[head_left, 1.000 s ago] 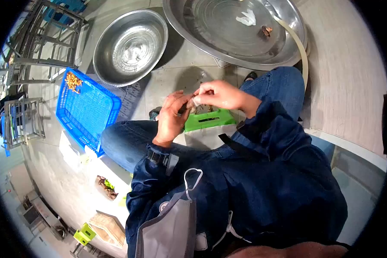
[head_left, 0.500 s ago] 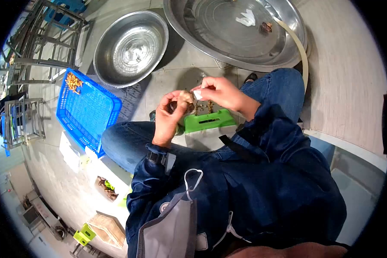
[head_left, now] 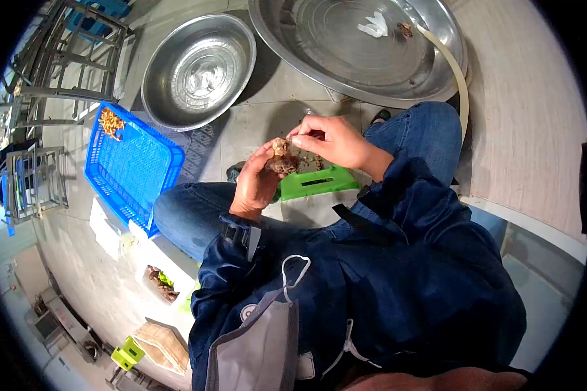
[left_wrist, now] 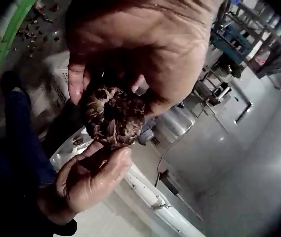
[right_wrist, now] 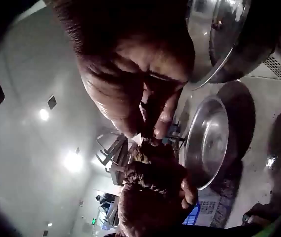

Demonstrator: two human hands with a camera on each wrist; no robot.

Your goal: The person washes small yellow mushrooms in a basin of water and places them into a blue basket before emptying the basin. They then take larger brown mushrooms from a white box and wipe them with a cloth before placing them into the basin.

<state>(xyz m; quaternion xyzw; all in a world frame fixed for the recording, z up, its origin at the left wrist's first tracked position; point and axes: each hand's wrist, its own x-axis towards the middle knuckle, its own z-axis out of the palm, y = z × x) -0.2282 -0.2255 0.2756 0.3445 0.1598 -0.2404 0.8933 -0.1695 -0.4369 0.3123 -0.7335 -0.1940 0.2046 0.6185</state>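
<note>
My left hand grips a brown mushroom with a dark, scaly cap and a paler stem end turned up. The left wrist view shows the ragged cap below the left palm. My right hand is close against the pale end, thumb and fingertips pinched together. Between those fingertips, the tip of a small white piece shows in the right wrist view, right at the mushroom; the rest of it is hidden by the fingers. Both hands are above a green plastic piece with a slot, between the knees.
Dark crumbs lie on the floor past the green piece. Ahead stand a steel basin and a larger one with a hose, a white scrap and a brown lump. To the left, a blue crate has orange-yellow bits in one corner.
The left hand has turned the mushroom, so its pale end and scaly cap now show. The right hand, slightly apart half a second ago with the white piece plainly visible, is back against the mushroom.
</note>
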